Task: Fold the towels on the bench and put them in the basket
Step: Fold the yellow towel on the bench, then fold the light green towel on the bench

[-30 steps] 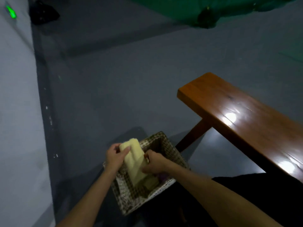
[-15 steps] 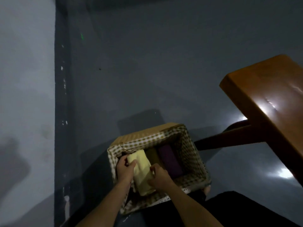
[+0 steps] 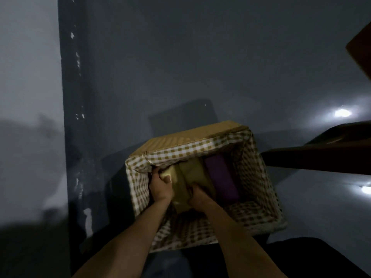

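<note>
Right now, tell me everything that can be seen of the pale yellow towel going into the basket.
The pale yellow towel is a folded, soft-looking cloth, dimly lit, standing on edge at the left end of the basket, inside its checked lining. An olive towel lies against its right side, and a purple towel sits beyond that. The left hand grips its far upper corner, thumb over the top. The right hand holds its near edge, though its fingers are partly hidden. The towel's lower part is out of sight.

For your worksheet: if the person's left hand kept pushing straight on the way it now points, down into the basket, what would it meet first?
Probably the basket itself: the left hand grips the pale yellow towel by the checked lining, so the lining's floor or near wall comes first. Depth is unclear.
</note>
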Demonstrator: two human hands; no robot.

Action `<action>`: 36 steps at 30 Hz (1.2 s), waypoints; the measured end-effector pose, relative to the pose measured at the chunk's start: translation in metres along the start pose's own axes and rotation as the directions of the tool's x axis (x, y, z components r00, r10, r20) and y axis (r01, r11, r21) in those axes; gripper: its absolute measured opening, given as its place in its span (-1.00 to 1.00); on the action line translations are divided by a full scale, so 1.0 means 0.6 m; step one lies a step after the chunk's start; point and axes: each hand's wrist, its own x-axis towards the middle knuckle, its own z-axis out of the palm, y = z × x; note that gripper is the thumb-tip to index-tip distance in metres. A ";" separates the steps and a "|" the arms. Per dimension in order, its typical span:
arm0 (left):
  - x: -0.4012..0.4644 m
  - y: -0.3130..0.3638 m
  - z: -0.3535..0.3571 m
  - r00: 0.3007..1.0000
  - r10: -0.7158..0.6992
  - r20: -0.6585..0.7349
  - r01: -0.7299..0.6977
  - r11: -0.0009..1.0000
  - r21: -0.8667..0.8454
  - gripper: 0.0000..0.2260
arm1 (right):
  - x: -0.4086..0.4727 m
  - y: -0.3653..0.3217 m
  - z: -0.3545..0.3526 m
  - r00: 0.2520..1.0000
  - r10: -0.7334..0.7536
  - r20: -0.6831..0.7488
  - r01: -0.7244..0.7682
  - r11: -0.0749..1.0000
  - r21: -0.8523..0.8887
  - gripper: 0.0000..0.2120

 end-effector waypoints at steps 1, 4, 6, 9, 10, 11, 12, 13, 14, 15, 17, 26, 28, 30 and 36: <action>-0.001 -0.002 -0.001 1.000 0.002 0.008 -0.002 1.000 -0.003 -0.57 | 0.000 0.006 -0.005 1.000 0.008 -0.001 -0.008 1.000 -0.010 -0.45; -0.013 0.004 -0.013 0.998 0.022 0.057 -0.022 1.000 -0.013 -0.52 | -0.013 0.011 -0.018 1.000 0.011 -0.002 -0.011 0.998 -0.066 -0.51; -0.026 0.012 -0.027 0.994 0.062 0.089 -0.062 0.998 -0.002 -0.50 | -0.030 0.006 -0.024 1.000 0.012 -0.003 -0.012 0.997 -0.071 -0.55; -0.054 0.032 -0.052 0.980 0.143 0.135 -0.144 0.990 -0.003 -0.57 | -0.073 -0.010 -0.038 0.999 -0.006 -0.051 0.002 0.997 -0.078 -0.65; -0.068 0.044 -0.064 0.975 0.161 0.155 -0.159 0.987 -0.024 -0.62 | -0.093 -0.019 -0.046 0.997 -0.014 -0.074 0.007 0.995 -0.100 -0.66; -0.080 0.055 -0.075 0.967 0.190 0.169 -0.185 0.982 -0.043 -0.67 | -0.114 -0.029 -0.055 0.995 -0.026 -0.098 0.013 0.991 -0.131 -0.67; -0.093 0.067 -0.086 0.957 0.226 0.179 -0.218 0.974 -0.067 -0.72 | -0.137 -0.040 -0.065 0.992 -0.041 -0.118 0.021 0.985 -0.170 -0.67; -0.107 0.079 -0.098 0.945 0.267 0.189 -0.252 0.963 -0.096 -0.77 | -0.161 -0.052 -0.076 0.989 -0.062 -0.135 0.033 0.977 -0.209 -0.68; -0.121 0.093 -0.110 0.931 0.309 0.196 -0.288 0.949 -0.130 -0.82 | -0.187 -0.065 -0.087 0.985 -0.087 -0.151 0.046 0.966 -0.253 -0.69; -0.136 0.109 -0.122 0.916 0.345 0.204 -0.316 0.935 -0.161 -0.87 | -0.214 -0.076 -0.099 0.979 -0.113 -0.172 0.057 0.952 -0.300 -0.69; -0.167 0.150 -0.150 0.881 0.415 0.227 -0.366 0.902 -0.228 -0.94 | -0.274 -0.100 -0.123 0.956 -0.186 -0.226 0.080 0.909 -0.409 -0.69; -0.365 0.400 -0.245 0.674 0.666 0.320 -0.410 0.697 -0.588 -0.91 | -0.617 -0.139 -0.244 0.713 -0.534 -0.454 -0.053 0.605 -0.795 -0.84; -0.435 0.456 -0.247 0.583 0.730 0.356 -0.414 0.645 -0.642 -0.92 | -0.700 -0.118 -0.272 0.661 -0.549 -0.512 -0.100 0.611 -0.785 -0.87; -0.510 0.504 -0.242 0.458 0.785 0.418 -0.423 0.606 -0.674 -0.92 | -0.779 -0.080 -0.291 0.584 -0.563 -0.585 -0.140 0.640 -0.755 -0.86; -0.758 0.591 -0.179 0.030 0.872 0.489 -0.487 0.440 -0.754 -0.90 | -0.997 0.101 -0.292 0.279 -0.433 -0.857 -0.273 0.820 -0.503 -0.75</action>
